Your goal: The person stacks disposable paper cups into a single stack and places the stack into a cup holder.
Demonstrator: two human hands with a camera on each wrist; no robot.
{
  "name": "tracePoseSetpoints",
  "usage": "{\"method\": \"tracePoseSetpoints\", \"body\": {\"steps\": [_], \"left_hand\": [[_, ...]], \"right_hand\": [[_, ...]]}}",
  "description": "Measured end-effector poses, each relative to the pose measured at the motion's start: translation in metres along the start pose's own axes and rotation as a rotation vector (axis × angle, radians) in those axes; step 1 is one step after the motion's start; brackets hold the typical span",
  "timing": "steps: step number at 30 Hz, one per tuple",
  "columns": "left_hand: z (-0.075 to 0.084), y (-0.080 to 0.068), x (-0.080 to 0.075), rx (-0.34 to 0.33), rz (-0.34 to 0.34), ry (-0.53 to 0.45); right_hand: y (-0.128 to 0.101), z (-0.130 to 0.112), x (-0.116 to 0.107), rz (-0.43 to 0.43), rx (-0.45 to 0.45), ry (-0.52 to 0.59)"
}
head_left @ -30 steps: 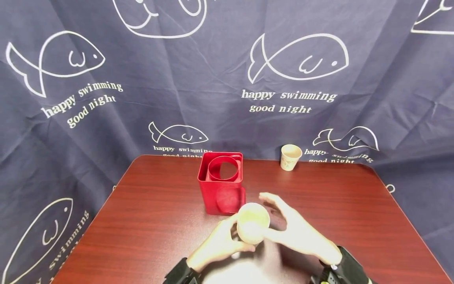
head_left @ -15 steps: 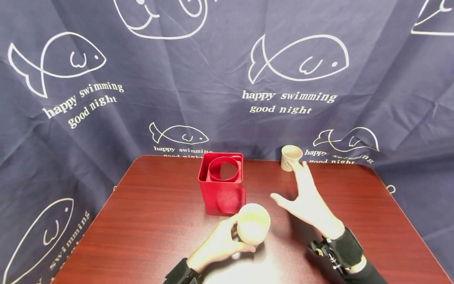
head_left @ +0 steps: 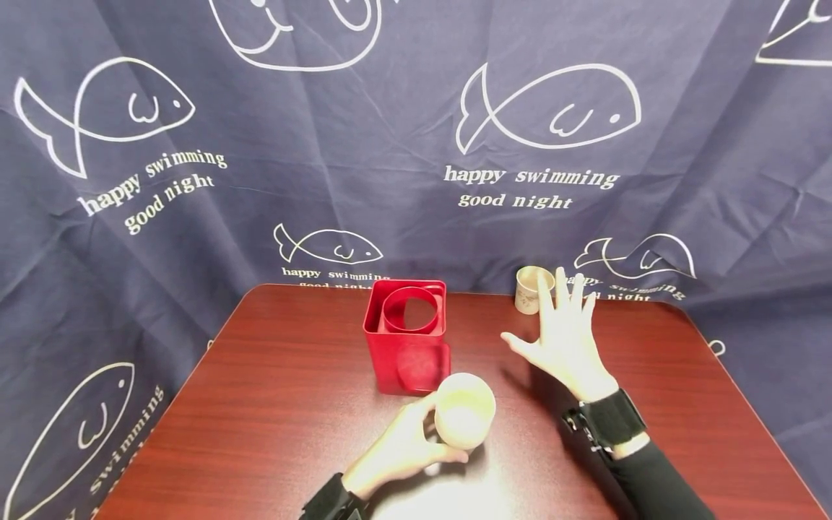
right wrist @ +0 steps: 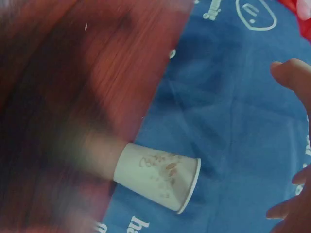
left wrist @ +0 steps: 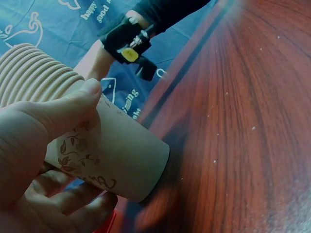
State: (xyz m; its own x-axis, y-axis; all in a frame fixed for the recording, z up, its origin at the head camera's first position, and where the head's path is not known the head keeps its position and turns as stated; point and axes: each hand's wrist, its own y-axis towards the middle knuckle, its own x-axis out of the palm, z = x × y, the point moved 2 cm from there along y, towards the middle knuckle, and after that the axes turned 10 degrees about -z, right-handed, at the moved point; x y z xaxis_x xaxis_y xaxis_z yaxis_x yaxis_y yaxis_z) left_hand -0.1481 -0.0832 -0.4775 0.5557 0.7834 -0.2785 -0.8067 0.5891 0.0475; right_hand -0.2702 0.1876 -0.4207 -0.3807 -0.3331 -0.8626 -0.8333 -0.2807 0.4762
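low in the centre of the head view, the left hand [head_left: 399, 451] grips a stack of paper cups [head_left: 464, 410]; the right hand [head_left: 564, 339], fingers spread, reaches beside a single paper cup [head_left: 528, 287] at the table's [head_left: 273, 404] far edge.

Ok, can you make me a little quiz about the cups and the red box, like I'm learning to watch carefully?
1. True or false: the left hand grips a stack of paper cups.
2. Which thing is the right hand reaching toward: A) the red box, B) the single paper cup at the table's far edge, C) the fish curtain?
3. Fill in: the right hand's fingers are spread and hold ____.

Key: 1 true. 2 B. 3 nothing.
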Motion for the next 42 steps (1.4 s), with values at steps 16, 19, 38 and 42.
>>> {"method": "tracePoseSetpoints", "body": {"steps": [16,19,38,42], "left_hand": [[-0.002,-0.001,-0.001,0.001,0.0,0.02],[-0.002,-0.001,-0.001,0.007,-0.006,0.03],[-0.001,-0.001,0.0,-0.004,-0.009,0.014],[0.0,-0.001,0.0,-0.006,-0.009,0.008]], "right_hand": [[0.032,0.042,0.039,-0.058,0.301,0.291],[0.038,0.047,0.046,-0.093,0.403,0.45],[0.05,0.057,0.066,-0.079,0.639,0.823],[0.05,0.061,0.068,-0.066,0.634,0.817]]}}
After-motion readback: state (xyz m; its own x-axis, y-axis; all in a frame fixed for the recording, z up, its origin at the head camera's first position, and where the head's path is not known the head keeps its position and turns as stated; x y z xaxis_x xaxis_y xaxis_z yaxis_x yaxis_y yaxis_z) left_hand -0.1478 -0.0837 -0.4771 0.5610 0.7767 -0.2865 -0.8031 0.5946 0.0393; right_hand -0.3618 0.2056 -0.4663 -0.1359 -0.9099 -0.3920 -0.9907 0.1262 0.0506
